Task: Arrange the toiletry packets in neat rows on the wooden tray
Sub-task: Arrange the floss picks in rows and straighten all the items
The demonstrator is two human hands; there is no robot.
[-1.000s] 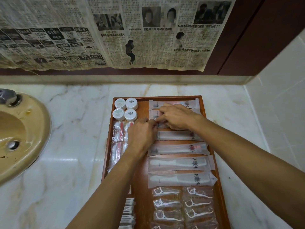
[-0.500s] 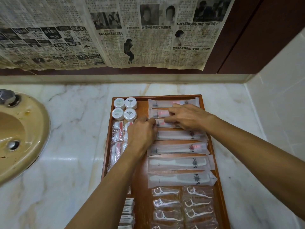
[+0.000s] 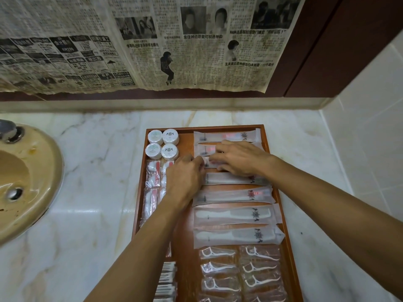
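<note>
Wooden tray (image 3: 291,253) sits on the marble bench (image 3: 91,214) beside a sink (image 3: 32,182), and it looks nearly sorted. Round tubs (image 3: 163,144) sit squared at the far left corner, long packets (image 3: 234,196) lie in a column on the right, and floss picks (image 3: 239,271) pair up nearest the camera. Work remains on the third packet (image 3: 210,162) from the far end. The left hand (image 3: 185,177) pinches its left end with curled fingers, while the right hand (image 3: 239,158) presses flat on it with fingers straight. Most of that packet is covered by the hands. The left arm hides part of the left column, and the tray's near end is cut off.
</note>
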